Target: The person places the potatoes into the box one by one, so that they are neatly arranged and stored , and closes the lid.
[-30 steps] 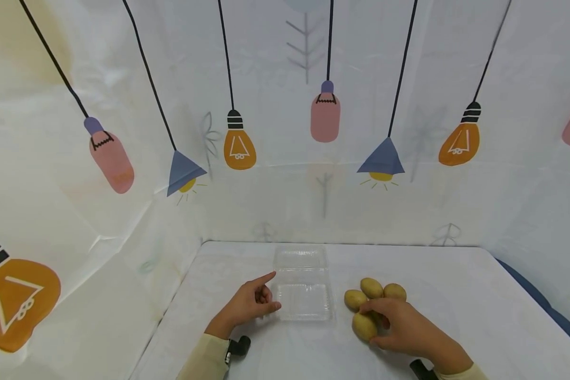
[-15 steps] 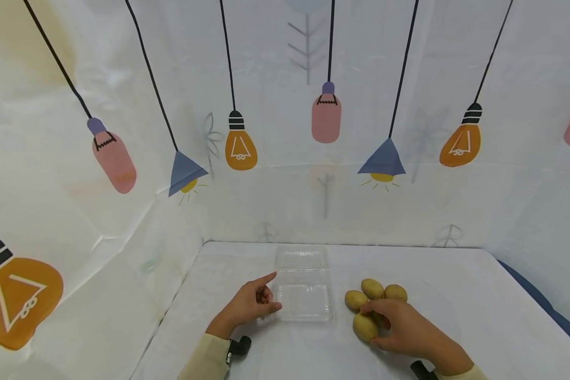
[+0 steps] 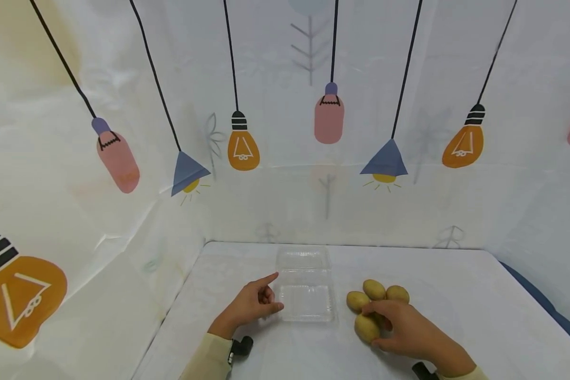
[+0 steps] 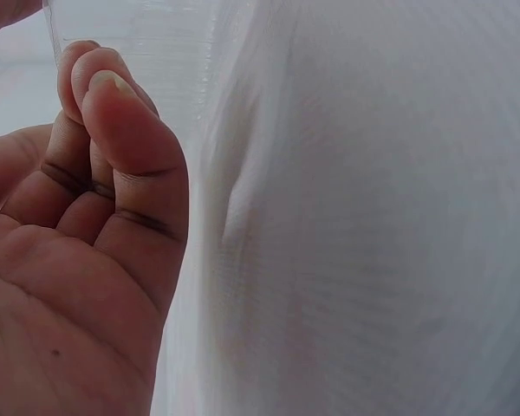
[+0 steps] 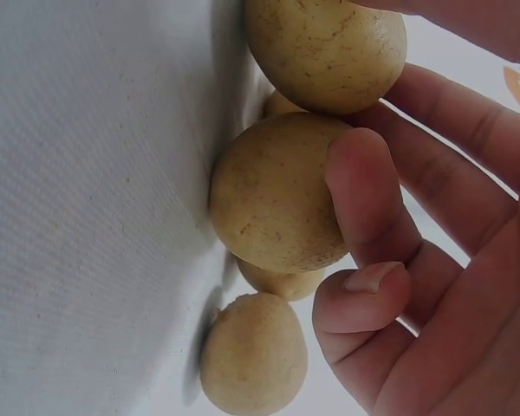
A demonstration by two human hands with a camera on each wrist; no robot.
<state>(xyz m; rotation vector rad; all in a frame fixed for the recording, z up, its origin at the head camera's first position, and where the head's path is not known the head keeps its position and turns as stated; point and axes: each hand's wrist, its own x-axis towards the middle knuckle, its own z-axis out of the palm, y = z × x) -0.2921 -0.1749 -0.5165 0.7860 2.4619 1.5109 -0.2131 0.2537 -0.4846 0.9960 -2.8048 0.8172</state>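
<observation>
Your right hand pinches the near potato between thumb and fingers, at the right of the box; you hold it low, by the table, but whether it bears on the surface you cannot tell. Three more lie just beyond your fingers: the left potato, the far potato and the right potato. Under your palm, the right wrist view shows a fifth potato, touching the one you grip. Your ring finger overlaps it there, though contact is hard to make out.

Your left hand is at the left side of the clear box. Your index finger and thumb reach out to that side, spread apart, while your other fingers curl in; how firmly you touch the plastic, you cannot tell. The box stands open, its lid laid back on the far side, well apart from the potatoes.

You wear cream sleeves and a black camera on your left wrist. Behind the table hangs a white sheet printed with lamps.
</observation>
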